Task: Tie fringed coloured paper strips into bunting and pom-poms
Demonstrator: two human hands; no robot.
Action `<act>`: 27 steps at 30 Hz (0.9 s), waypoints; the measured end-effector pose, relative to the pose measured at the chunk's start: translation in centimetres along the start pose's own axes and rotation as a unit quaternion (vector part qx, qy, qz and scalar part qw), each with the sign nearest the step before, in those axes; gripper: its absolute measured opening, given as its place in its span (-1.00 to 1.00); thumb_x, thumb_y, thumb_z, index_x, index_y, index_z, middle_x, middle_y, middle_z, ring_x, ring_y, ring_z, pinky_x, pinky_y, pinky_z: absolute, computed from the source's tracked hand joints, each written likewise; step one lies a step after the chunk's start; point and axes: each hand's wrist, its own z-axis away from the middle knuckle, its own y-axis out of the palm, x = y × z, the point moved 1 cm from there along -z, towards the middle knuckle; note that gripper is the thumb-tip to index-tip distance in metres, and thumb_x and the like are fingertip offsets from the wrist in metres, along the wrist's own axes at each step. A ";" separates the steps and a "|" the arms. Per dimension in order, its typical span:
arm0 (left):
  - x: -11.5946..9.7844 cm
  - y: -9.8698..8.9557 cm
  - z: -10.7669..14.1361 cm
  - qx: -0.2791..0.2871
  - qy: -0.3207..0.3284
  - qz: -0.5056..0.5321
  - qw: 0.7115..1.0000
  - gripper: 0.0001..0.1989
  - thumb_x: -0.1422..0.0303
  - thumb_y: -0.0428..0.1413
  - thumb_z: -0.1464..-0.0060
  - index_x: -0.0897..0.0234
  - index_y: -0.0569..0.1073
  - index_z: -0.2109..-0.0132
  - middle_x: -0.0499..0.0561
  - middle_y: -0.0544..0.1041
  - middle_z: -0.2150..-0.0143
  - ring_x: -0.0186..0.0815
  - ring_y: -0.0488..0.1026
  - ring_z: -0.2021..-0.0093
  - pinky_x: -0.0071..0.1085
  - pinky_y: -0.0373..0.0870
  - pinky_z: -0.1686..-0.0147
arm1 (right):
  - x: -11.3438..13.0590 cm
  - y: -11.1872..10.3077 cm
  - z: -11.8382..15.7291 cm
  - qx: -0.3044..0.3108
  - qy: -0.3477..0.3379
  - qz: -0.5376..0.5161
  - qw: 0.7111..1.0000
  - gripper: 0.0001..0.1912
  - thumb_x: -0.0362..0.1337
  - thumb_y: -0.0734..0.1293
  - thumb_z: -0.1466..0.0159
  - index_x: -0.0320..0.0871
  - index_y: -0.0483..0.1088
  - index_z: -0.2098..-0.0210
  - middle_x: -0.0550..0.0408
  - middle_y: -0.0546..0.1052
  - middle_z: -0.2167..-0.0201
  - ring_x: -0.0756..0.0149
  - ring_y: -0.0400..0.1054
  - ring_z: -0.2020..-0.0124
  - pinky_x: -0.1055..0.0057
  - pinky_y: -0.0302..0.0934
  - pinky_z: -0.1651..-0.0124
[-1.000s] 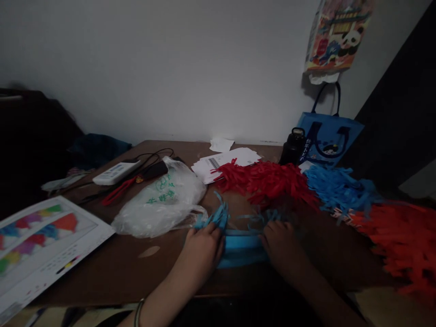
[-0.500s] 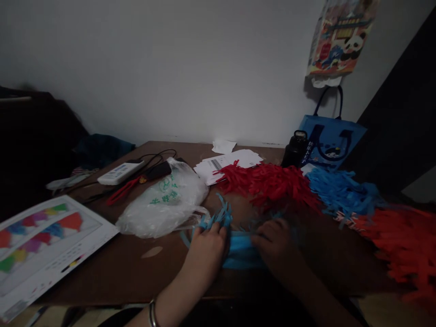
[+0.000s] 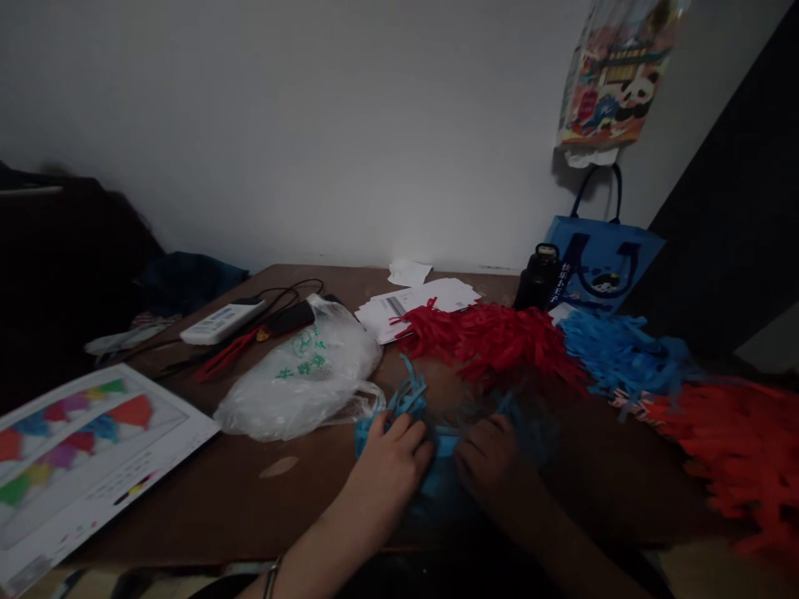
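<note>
Light blue fringed paper [image 3: 445, 443] lies at the table's near edge between my hands, its thin strips curling up beyond the fingers. My left hand [image 3: 394, 459] is closed over its left part, fingers bent down into the strips. On the other side my right hand [image 3: 490, 456] also has its fingers curled round the paper; the strips there are smeared by motion. A red fringed bunch [image 3: 499, 341] lies just beyond, with a blue fringed bunch [image 3: 630, 349] and an orange-red fringed bunch [image 3: 742, 457] to the right.
A white plastic bag [image 3: 300, 383] is left of my hands, near a printed sheet [image 3: 156, 491] with coloured bunting. Farther back are white papers [image 3: 390, 308], a white power strip [image 3: 223, 322] with cables and a black bottle [image 3: 538, 279]. A blue tote bag [image 3: 599, 262] stands against the wall.
Both hands still grip the blue paper. The flat blue stretch between them has become bunched and partly hidden, and the hands have shifted slightly. The view has tilted a little.
</note>
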 end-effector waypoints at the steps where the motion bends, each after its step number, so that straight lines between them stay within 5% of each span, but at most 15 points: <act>1: 0.0 0.1 0.0 -0.002 0.005 -0.003 1.000 -0.95 0.40 0.20 -0.16 0.26 0.49 0.28 -0.01 0.50 0.30 -0.16 0.36 0.22 -0.11 0.16 0.07 | 0.1 -0.2 -0.1 0.005 0.007 -0.008 1.000 -0.80 -0.43 0.21 -0.29 -0.15 0.34 0.46 0.12 0.41 0.48 0.28 0.25 0.36 0.28 0.03 0.16; 4: -0.3 0.2 0.2 -0.022 0.035 -0.007 0.999 -0.91 0.41 0.18 -0.19 0.26 0.47 0.32 -0.03 0.47 0.33 -0.19 0.33 0.24 -0.13 0.12 0.04 | 0.2 -0.2 -0.1 0.028 0.001 -0.008 1.000 -0.89 -0.36 0.26 -0.28 -0.14 0.35 0.40 0.09 0.45 0.42 0.24 0.27 0.32 0.24 0.02 0.14; 10: -0.1 0.6 0.8 -0.032 0.075 -0.008 0.997 -0.87 0.42 0.15 -0.22 0.26 0.44 0.34 -0.07 0.46 0.37 -0.23 0.31 0.25 -0.18 0.06 0.06 | 0.0 -0.4 0.9 0.041 -0.060 0.007 0.997 -0.74 -0.48 0.16 -0.33 -0.15 0.33 0.44 0.14 0.40 0.51 0.28 0.22 0.41 0.23 0.02 0.06; 19: 0.3 -0.1 1.5 0.020 -0.058 0.083 0.995 -0.78 0.45 -0.01 -0.27 0.28 0.49 0.31 0.05 0.50 0.29 -0.18 0.37 0.23 -0.21 0.14 0.17 | -1.8 -1.1 2.7 0.060 0.072 -0.001 0.996 -0.83 -0.49 0.32 -0.24 -0.12 0.39 0.42 0.11 0.48 0.31 0.25 0.31 0.21 0.21 0.03 0.01; 27: -0.5 -0.6 -0.2 0.065 -0.142 0.020 0.988 -0.80 0.42 0.03 -0.19 0.31 0.55 0.30 0.14 0.51 0.24 -0.07 0.43 0.18 -0.14 0.24 0.18 | -1.5 0.0 1.9 0.089 0.174 0.044 0.980 -0.89 -0.43 0.37 -0.20 -0.13 0.38 0.41 0.07 0.51 0.30 0.16 0.35 0.20 0.11 0.03 0.05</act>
